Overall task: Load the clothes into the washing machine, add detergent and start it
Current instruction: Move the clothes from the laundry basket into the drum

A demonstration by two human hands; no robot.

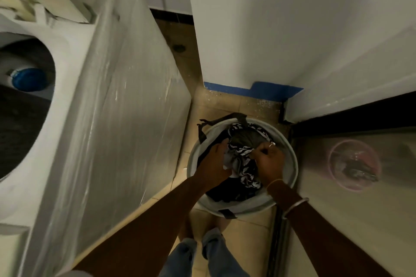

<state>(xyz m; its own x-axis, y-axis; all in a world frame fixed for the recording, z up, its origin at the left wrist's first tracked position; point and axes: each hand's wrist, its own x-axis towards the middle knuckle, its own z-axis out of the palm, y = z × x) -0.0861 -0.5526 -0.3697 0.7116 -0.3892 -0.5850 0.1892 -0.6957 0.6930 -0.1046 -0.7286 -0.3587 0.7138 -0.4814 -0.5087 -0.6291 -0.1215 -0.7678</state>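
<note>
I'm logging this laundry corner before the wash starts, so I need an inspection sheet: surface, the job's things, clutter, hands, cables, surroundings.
Surface: tiled floor, with pale specks near the wall.
Job's things: clothes piled in a round basket on the floor; washing machine at left with its top open and a blue cap in the drum; no detergent seen.
Clutter: pink bowl at right, with something dark inside, blurred.
Hands: left hand and right hand both grip the clothes in the basket.
Cables: nothing seen.
Surroundings: white wall with blue tape at its base; plastic film over the machine's side.
</note>
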